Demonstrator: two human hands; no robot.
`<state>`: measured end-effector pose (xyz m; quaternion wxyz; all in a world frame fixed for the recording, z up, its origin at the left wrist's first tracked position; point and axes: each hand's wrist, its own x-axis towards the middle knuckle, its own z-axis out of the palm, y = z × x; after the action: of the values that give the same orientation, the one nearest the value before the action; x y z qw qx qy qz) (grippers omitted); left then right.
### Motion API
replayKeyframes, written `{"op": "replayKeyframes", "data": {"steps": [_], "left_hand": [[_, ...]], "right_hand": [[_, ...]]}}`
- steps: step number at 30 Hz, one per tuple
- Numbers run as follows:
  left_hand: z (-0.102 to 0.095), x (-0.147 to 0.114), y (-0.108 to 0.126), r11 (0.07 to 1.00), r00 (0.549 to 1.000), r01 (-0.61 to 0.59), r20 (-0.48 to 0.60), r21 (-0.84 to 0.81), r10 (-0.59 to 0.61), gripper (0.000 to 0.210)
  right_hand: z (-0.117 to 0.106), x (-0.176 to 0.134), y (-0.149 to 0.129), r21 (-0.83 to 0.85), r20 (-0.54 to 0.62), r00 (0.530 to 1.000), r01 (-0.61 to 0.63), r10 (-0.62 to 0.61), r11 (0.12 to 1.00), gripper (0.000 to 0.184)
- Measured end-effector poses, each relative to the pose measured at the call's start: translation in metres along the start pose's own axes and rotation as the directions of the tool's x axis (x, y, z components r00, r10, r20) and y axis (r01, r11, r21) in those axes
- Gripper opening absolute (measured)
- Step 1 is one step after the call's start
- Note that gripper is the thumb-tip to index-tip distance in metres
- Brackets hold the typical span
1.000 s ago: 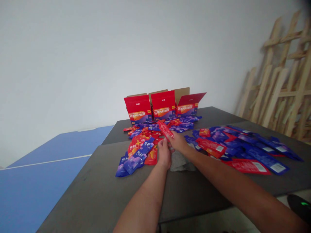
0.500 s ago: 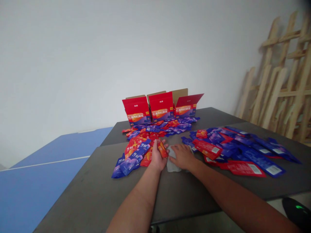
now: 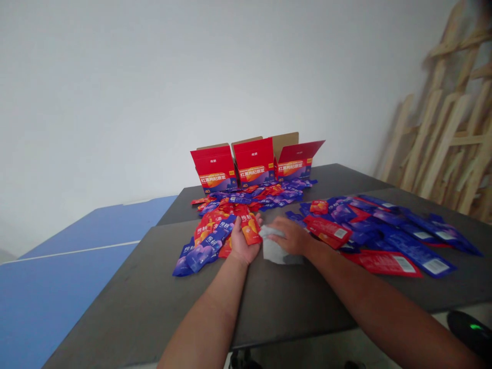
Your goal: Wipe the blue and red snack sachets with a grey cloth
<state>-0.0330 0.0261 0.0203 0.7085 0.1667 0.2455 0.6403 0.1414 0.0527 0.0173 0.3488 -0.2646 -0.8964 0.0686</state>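
While the left grip (image 3: 244,248) had hold of a red pouch (image 3: 251,229), kinda flat across the palm, the right grip (image 3: 291,236) was pinching a grey cloth (image 3: 280,253) just to the right of that pouch. More pouches (image 3: 203,252) sat piled left on the table (image 3: 146,297), red boxes (image 3: 254,160) on the far side.

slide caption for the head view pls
Left hand holds a red pouch while the right hand grips a grey cloth, three open boxes behind.
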Motion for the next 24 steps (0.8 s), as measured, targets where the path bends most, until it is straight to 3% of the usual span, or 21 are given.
{"op": "replayKeyframes", "data": {"steps": [2,4,10,15,20,24], "left_hand": [[0.0,-0.001,-0.001,0.996,0.998,0.043,0.041,0.079,-0.046,0.053],[0.001,-0.003,-0.003,0.984,0.992,0.083,0.083,0.161,-0.097,0.056],[0.009,-0.009,-0.009,0.949,0.982,0.109,0.119,0.294,-0.15,0.054],[0.011,-0.013,-0.016,0.939,0.996,0.04,0.059,0.342,-0.064,0.041],[0.012,-0.013,-0.021,0.942,0.982,0.123,0.1,0.311,-0.161,0.038],[0.01,-0.012,-0.021,0.937,0.964,0.184,0.132,0.297,-0.231,0.036]], "right_hand": [[0.001,-0.001,-0.006,0.051,0.09,0.992,0.088,-0.093,0.995,0.027],[0.005,-0.001,-0.01,0.046,0.12,0.988,0.091,-0.096,0.995,0.026],[0.009,0.001,-0.01,-0.011,0.055,0.998,-0.023,0.024,1.0,0.023],[0.005,0.002,-0.004,-0.052,-0.047,0.987,-0.158,0.156,0.986,0.021],[-0.003,0.005,0.004,-0.079,-0.182,0.925,-0.352,0.333,0.933,0.017],[-0.008,0.007,0.008,0.013,-0.243,0.855,-0.469,0.458,0.883,0.019]]}}
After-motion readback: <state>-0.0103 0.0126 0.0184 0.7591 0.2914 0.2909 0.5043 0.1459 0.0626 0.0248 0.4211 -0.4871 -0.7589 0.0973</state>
